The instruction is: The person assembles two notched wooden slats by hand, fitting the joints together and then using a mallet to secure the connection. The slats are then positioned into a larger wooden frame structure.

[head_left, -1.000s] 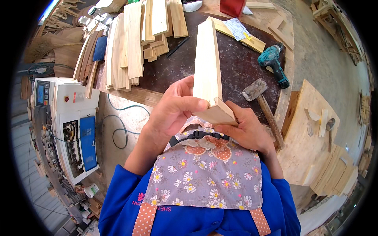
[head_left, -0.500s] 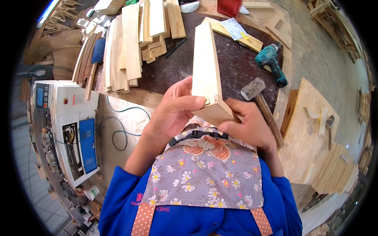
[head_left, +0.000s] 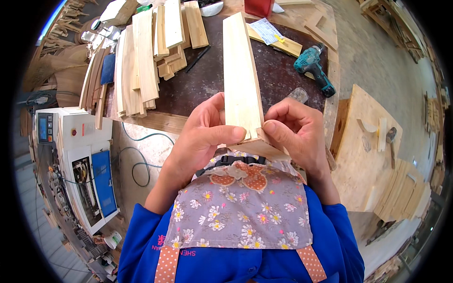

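Note:
Between my hands is a long pale wooden board (head_left: 241,75), with a shorter wood piece (head_left: 264,150) set at an angle across its near end. My left hand (head_left: 207,125) grips the left edge, its thumb pressed on the top face near the joint. My right hand (head_left: 298,132) pinches the right side of the same corner, thumb at the joint and fingers curled. The wood looks slightly split or notched at the corner. A hammer (head_left: 298,95) lies behind my right hand, which hides most of its handle.
Stacked pale boards (head_left: 144,59) cover the left of the dark-topped table (head_left: 188,89). A teal cordless drill (head_left: 314,68) and a strip of wood with a paper slip (head_left: 266,31) lie at the right. A white and blue machine (head_left: 89,160) stands left; a plywood surface (head_left: 363,155) holds more pieces at right.
My right hand has shifted from the short end piece up to the corner, thumb now beside the joint. The board has turned slightly, and my hand now covers more of the hammer.

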`<state>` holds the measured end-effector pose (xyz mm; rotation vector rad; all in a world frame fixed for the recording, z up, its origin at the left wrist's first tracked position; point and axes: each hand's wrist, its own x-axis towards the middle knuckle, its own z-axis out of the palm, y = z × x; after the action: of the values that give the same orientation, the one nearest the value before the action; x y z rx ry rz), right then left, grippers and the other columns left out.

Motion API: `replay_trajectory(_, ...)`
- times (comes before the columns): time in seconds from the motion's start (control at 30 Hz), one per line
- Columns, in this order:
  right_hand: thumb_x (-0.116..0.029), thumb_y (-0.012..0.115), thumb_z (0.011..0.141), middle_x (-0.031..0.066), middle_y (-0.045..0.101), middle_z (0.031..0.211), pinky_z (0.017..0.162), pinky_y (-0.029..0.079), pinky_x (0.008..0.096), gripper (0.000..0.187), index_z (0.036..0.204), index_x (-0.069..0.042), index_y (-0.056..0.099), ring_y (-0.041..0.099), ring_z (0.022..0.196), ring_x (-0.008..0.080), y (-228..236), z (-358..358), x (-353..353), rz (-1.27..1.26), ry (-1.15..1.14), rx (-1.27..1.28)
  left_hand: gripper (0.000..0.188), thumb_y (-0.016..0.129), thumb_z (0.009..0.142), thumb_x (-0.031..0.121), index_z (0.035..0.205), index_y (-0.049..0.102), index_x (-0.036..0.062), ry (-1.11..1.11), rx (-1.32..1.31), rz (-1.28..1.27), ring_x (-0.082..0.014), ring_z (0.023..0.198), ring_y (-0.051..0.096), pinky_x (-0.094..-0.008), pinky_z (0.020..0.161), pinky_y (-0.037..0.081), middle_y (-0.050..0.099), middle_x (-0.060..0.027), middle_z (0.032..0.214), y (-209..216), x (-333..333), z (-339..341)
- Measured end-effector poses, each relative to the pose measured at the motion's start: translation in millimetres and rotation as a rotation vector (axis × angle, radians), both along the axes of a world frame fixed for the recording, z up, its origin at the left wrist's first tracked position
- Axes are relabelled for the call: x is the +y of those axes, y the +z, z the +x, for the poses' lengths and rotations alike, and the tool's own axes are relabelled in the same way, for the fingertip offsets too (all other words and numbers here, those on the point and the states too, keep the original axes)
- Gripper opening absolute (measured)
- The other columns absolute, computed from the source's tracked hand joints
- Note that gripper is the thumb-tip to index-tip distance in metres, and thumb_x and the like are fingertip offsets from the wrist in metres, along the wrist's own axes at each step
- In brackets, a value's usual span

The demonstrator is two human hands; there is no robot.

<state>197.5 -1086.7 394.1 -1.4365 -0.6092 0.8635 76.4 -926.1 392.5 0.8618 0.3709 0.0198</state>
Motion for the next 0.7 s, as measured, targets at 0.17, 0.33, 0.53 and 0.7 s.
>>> replay_trajectory(0.17,-0.008,0.069,0.083,0.0028,0.066,0.074,0.061,0.049,0.0185,0.009,0.084,0.001,0.065,0.062,0.069,0.0046,1.4,-3.8,-1.8,-0.010,-0.042,-0.067,0.065,0.070,0.076,0.005,0.131,0.038,-0.0067,-0.008,-0.013,0.006,-0.0164,0.101,0.063,-0.0294,0.090,0.049,0.061,-0.0143,0.116,0.2,0.1,0.4)
replay_trajectory(0.33,-0.005,0.068,0.080,0.0033,0.067,0.074,0.061,0.049,0.0188,0.006,0.082,0.000,0.065,0.063,0.068,0.0054,4.4,-4.4,-3.7,0.008,-0.109,-0.104,0.069,0.070,0.077,0.006,0.134,0.034,-0.0073,-0.024,-0.119,-0.149,-0.0202,0.107,0.062,-0.0310,0.093,0.048,0.060,-0.0176,0.119,0.0,-0.5,-1.5)
replay_trajectory(0.53,-0.005,0.067,0.080,0.0021,0.065,0.075,0.062,0.049,0.0196,0.005,0.079,-0.001,0.064,0.061,0.068,0.0055,0.2,3.4,-11.8,0.096,-0.088,-0.142,0.074,0.071,0.077,0.003,0.138,0.030,-0.0060,-0.075,-0.230,-0.159,-0.0235,0.110,0.061,-0.0324,0.092,0.050,0.061,-0.0205,0.119,-3.7,2.6,-2.7)
replay_trajectory(0.7,-0.017,0.070,0.083,0.0001,0.061,0.076,0.061,0.045,0.0188,0.017,0.081,-0.002,0.062,0.056,0.067,0.0042,-8.9,7.1,-12.9,0.201,0.021,0.037,0.079,0.074,0.072,-0.004,0.138,0.032,-0.0053,-0.059,-0.278,-0.178,-0.0228,0.102,0.065,-0.0317,0.087,0.053,0.064,-0.0196,0.113,-8.6,0.5,1.5)
